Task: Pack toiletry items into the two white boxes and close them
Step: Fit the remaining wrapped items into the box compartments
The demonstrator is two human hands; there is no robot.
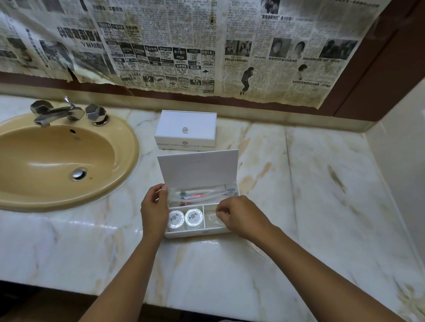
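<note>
Head view shows the open white box (197,217) lying crosswise between both hands: the left hand (155,213) cups its left end, fingers curled, while the right hand (238,217) pinches a clear packet (212,219) over the front-right compartment.

The two boxes (185,129) (198,171) are white, the basin (58,157) tan, the counter (317,180) cream marble (brown-veined), the newspaper (177,40) yellowed black-and-white.
</note>
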